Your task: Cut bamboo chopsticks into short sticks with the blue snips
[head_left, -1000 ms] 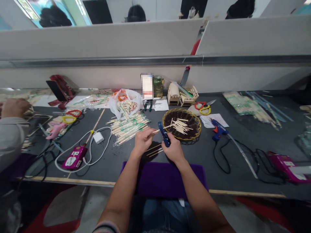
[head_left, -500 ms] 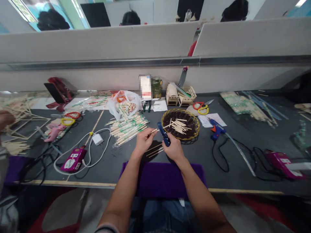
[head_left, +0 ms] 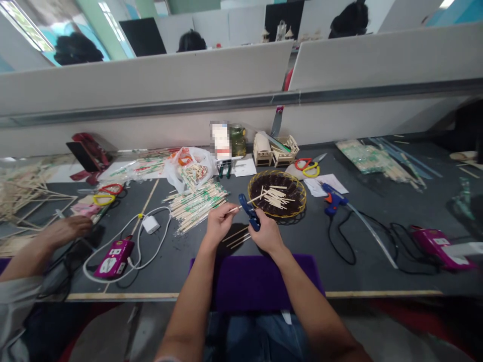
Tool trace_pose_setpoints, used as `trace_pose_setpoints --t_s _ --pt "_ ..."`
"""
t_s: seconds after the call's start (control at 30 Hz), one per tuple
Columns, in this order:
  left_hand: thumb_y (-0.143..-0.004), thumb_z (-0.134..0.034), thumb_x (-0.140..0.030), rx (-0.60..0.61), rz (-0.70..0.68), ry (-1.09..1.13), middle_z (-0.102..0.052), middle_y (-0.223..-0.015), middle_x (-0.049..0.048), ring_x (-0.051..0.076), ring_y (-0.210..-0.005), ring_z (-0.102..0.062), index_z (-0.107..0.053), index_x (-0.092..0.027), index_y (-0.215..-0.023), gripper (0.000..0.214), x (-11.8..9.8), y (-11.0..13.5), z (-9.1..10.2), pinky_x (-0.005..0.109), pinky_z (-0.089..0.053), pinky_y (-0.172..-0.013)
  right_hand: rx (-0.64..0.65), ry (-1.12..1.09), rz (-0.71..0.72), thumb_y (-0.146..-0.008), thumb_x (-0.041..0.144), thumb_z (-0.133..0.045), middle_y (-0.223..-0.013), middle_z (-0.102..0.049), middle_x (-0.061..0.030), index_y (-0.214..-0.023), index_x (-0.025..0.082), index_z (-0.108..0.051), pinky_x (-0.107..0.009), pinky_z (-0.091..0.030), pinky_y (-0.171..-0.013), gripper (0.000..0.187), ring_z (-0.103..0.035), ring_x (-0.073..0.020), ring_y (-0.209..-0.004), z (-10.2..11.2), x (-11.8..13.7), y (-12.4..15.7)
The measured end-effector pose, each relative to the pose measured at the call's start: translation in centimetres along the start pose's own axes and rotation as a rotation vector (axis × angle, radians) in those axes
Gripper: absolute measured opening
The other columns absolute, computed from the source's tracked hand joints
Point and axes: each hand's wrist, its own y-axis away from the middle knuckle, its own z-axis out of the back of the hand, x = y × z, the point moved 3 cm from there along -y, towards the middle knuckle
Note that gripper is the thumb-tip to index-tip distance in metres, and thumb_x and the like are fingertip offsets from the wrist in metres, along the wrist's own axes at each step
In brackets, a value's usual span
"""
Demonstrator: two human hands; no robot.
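Note:
My left hand (head_left: 220,221) pinches a thin wooden stick (head_left: 258,197), which passes through the jaws of a blue hand cutter (head_left: 246,205) and reaches over the basket's near rim. Wrapped round the cutter's handles is my right hand (head_left: 267,234). Just beyond the cutter sits a dark woven basket (head_left: 253,177) with a yellow rim, and short cut pieces (head_left: 275,197) lie heaped inside. Several longer sticks (head_left: 237,238) rest on the dark table between my hands.
Bagged sticks (head_left: 198,203) and a white plastic bag (head_left: 177,176) lie left of the basket. To the right are scissors (head_left: 311,168) and a blue glue gun (head_left: 334,198). A co-worker's hand (head_left: 77,227) reaches in at left, near a purple box (head_left: 115,259) with a white cable.
The view has shifted slightly. My hands keep nearly the same pose round the stick and cutter. At left, the co-worker's arm has come in over the table to the pink glue gun.

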Motion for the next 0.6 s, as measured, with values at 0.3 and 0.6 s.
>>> trace_pose_setpoints --t_s 0.3,0.6 --pt "-0.086 -0.054 -0.037 0.068 0.007 0.040 -0.063 -0.066 0.0031 0.012 -0.057 -0.050 -0.067 -0.016 -0.075 0.027 0.16 -0.21 0.22 0.023 -0.040 -0.057 0.017 0.095 -0.014 -0.074 0.024 -0.052 -0.082 -0.068 -0.0042 -0.098 0.021 -0.054 -0.026 -0.039 -0.063 0.024 -0.064 -0.0200 -0.073 -0.03 0.05 -0.01" --pt "-0.090 -0.049 -0.038 0.091 0.066 0.073 -0.052 -0.061 -0.0018 0.010 -0.056 -0.045 -0.066 -0.017 -0.084 0.028 0.41 0.03 -0.70 0.022 -0.036 -0.056 0.065 0.103 -0.077 -0.075 0.025 -0.054 -0.068 -0.062 -0.0006 -0.089 0.022 -0.053 -0.025 -0.034 -0.059 0.014 -0.060 -0.0180 -0.063 0.15 -0.19 -0.15"
